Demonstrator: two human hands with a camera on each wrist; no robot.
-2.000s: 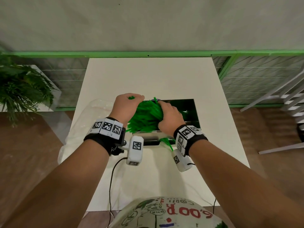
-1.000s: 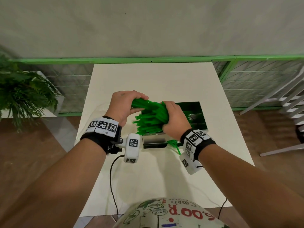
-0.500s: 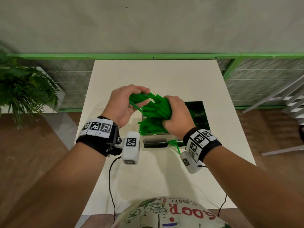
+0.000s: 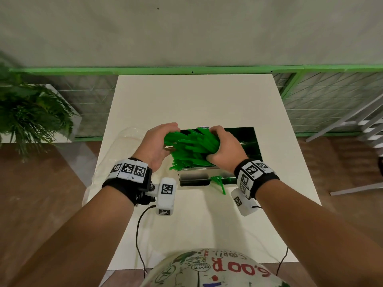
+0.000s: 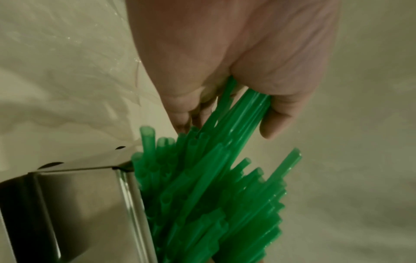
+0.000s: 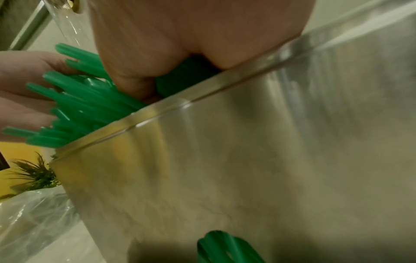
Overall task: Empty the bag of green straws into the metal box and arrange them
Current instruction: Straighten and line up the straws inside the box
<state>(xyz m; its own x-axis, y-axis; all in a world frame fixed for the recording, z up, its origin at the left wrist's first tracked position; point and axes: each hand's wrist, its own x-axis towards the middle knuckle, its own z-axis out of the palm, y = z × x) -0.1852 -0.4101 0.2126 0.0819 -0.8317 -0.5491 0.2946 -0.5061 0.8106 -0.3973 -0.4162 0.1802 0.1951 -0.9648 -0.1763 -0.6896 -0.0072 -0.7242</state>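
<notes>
I see metal box (image 4: pixel 251 141) on white table (image 4: pixel 192 100), green straws (image 4: pixel 191 147) bunched over its left end, many ends past rim. My right hand (image 4: pixel 224 149) clamped round bundle; left hand (image 4: pixel 158 143) fingers curled on straw ends. Few loose straws (image 4: pixel 219 183) outside box's near wall. Empty clear bag (image 4: pixel 124 137) left of box. Plant (image 4: pixel 31 117) far left.

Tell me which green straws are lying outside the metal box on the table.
The few loose straws lying on the table against the near wall of the metal box. The big bundle is gripped by both hands above the box.
</notes>
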